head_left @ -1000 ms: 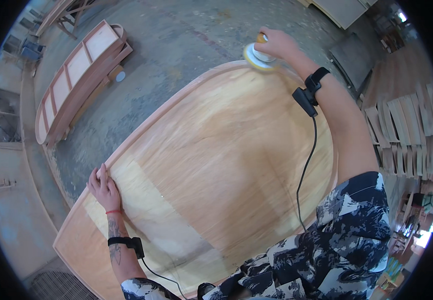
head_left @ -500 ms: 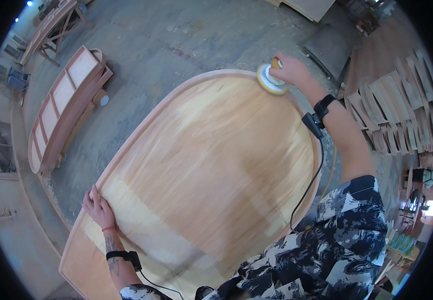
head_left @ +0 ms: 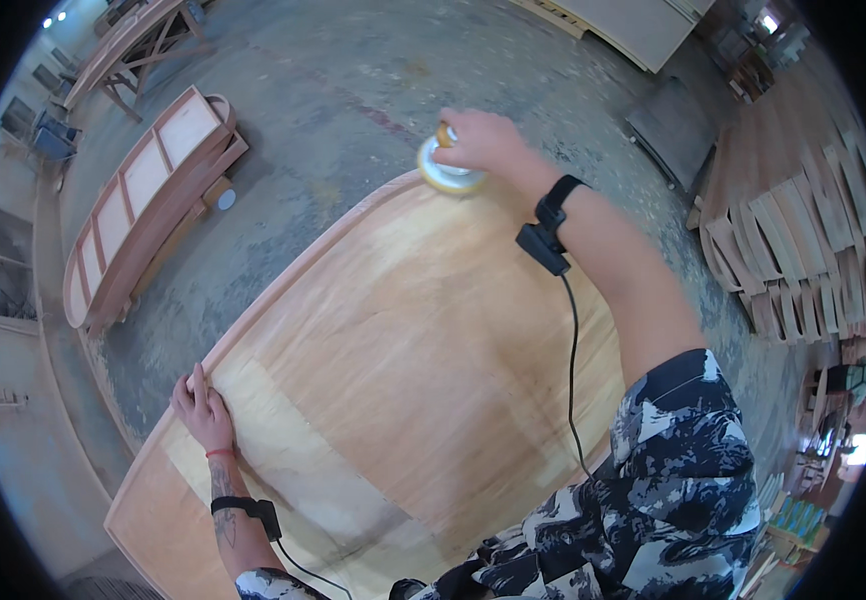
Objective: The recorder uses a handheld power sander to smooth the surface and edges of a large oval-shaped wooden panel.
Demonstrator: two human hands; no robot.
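A large wooden panel [head_left: 403,330] with a curved far end and a raised pinkish rim lies before me. My right hand [head_left: 483,142] is closed around the top of a round sander [head_left: 443,180], white with yellow parts. The sander sits at the panel's far curved edge, its disc over the rim. On the panel's left edge rests my left hand [head_left: 203,415], fingers apart and laid over the rim, holding no tool. Black wrist straps with cables show on both arms.
A curved wooden frame [head_left: 143,200] with light panels stands on the concrete floor at the left. Stacked curved wooden pieces [head_left: 793,230] are at the right, near a dark flat board [head_left: 673,130]. A wooden trestle [head_left: 133,50] stands far left.
My right hand has swept the sander leftward along the panel's far curved edge. The left hand stays on the left rim. The view has shifted slightly.
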